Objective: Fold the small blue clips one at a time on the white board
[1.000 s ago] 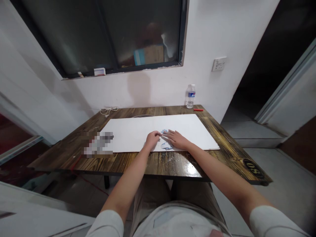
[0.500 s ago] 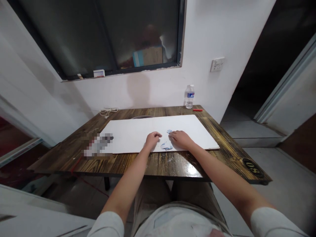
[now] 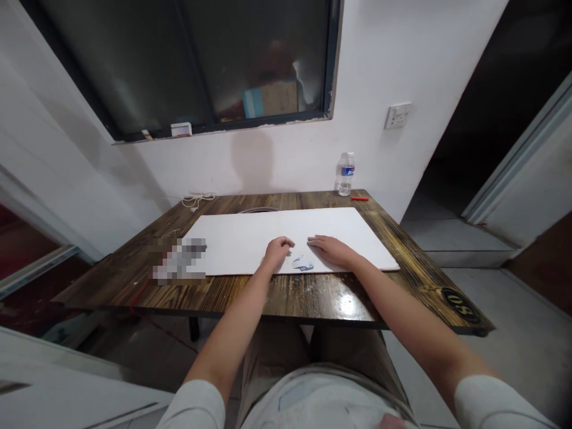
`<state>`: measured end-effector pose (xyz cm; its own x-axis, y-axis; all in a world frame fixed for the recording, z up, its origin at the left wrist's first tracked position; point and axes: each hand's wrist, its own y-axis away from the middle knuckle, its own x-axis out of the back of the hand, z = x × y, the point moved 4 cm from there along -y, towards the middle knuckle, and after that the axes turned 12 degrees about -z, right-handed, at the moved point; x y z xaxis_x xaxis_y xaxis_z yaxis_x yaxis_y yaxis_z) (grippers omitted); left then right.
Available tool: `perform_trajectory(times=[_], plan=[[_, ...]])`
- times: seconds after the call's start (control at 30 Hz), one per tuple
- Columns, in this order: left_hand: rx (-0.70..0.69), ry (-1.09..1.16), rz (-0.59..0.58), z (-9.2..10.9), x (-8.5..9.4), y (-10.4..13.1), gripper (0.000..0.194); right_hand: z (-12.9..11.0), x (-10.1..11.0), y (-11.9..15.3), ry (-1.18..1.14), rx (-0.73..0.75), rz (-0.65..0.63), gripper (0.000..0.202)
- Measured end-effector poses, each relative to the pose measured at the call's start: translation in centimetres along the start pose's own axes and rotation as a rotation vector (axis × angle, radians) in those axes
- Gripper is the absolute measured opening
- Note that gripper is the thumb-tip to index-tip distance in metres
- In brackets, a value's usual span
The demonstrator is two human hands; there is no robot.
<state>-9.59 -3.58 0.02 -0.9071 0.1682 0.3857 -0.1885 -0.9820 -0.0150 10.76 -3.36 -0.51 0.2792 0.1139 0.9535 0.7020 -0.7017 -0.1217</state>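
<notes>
A white board (image 3: 250, 238) lies on the dark wooden table. Near its front edge is a small blue-and-white printed piece (image 3: 302, 263), between my two hands. My left hand (image 3: 277, 251) rests just left of it, fingers curled and a gap showing between thumb and forefinger, with nothing visible in it. To the right, my right hand (image 3: 331, 250) lies flat, palm down, on the board with its fingers stretched out to the left. Whatever is under the right palm is hidden.
At the table's (image 3: 250, 298) back right stand a water bottle (image 3: 345, 174) and a red pen-like object (image 3: 360, 198). A coiled white cable (image 3: 197, 199) lies back left. Blurred items cover the board's left end. Behind is a wall with a window (image 3: 196, 65) and socket (image 3: 397, 116).
My right hand has shifted slightly right and flattened. The small blue-and-white piece that was at its fingertips no longer shows. The left hand has hardly moved; the view has shifted slightly.
</notes>
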Motion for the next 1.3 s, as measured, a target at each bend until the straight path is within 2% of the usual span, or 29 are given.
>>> perform_trajectory(times=[0.17,0.27,0.63,0.8,0.93,1.1,1.3], plan=[[-0.004,0.006,-0.005,-0.2,0.0,0.0,0.026,-0.4,1.6,0.8,0.003,0.05,-0.082,0.036],[0.0,-0.018,-0.006,-0.1,0.0,0.1,0.027,-0.7,2.2,1.1,0.02,0.061,-0.084,0.033],[-0.043,-0.041,-0.005,0.3,0.1,0.1,0.026,-1.6,1.9,-0.1,0.226,-0.074,-0.107,0.031],[-0.039,-0.045,-0.013,0.0,0.1,-0.1,0.028,-1.7,2.4,0.4,0.18,-0.105,-0.024,0.035],[-0.045,-0.034,-0.014,0.0,0.1,-0.1,0.027,-1.5,2.3,0.8,0.15,-0.065,0.005,0.033],[-0.031,-0.026,-0.01,0.4,0.1,0.1,0.024,-0.6,2.1,0.8,0.004,-0.084,0.106,0.029],[-0.044,-0.019,-0.02,0.2,0.0,0.0,0.026,-1.7,1.9,0.3,-0.303,0.108,0.336,0.023]])
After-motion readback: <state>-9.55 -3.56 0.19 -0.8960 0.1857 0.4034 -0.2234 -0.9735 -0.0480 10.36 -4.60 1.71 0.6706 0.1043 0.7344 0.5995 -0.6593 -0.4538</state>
